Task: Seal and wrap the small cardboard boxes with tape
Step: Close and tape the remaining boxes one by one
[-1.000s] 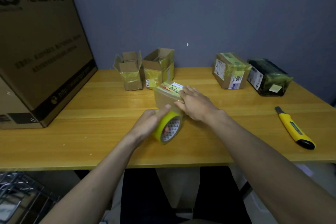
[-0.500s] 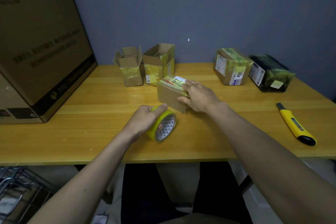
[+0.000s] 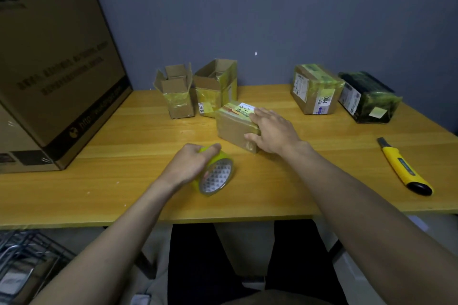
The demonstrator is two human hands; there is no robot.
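The small box [image 3: 235, 126] at mid-table is pinned under the flat, unclenched right hand [image 3: 272, 131]; the tape roll [image 3: 215, 176], near the table's [image 3: 297, 188] front edge, is clasped by the left hand [image 3: 190, 163], whose fingers are hidden behind it

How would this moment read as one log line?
left hand: grips tape roll | right hand: steadies small box | table

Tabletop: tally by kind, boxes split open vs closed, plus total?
Open small boxes: 2
Closed, taped small boxes: 3
Large cardboard box: 1
Tape roll: 1
Utility knife: 1
Total: 8
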